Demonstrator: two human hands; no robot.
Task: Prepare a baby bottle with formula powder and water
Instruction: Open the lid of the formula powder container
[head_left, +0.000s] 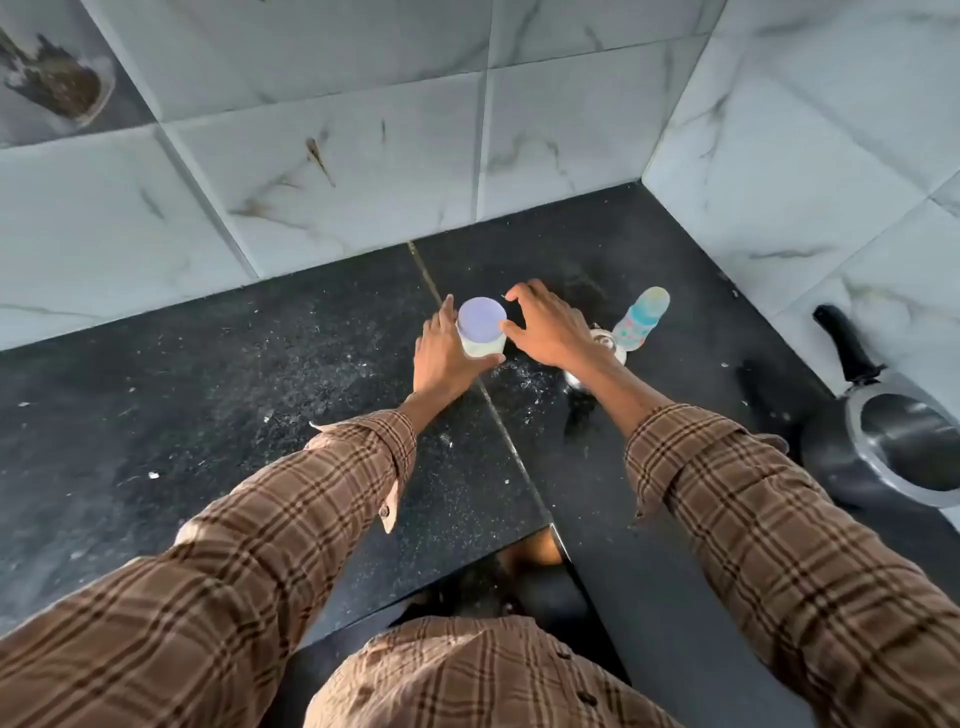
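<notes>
A small clear jar with a pale purple lid (481, 318) stands upright on the black counter (260, 374); pale powder shows through its side. My left hand (447, 353) wraps the jar's body from the left. My right hand (545, 327) hovers at the lid's right edge with fingers spread, thumb touching the rim. A baby bottle (640, 318) with a blue cap and a dotted body stands to the right. A small steel vessel (605, 348) sits between my right wrist and the bottle, mostly hidden.
A steel pan with a black handle (904, 441) lies at the far right. White marble-look tiled walls close the counter behind and to the right. White specks are scattered on the counter. The counter's front edge steps in near my body.
</notes>
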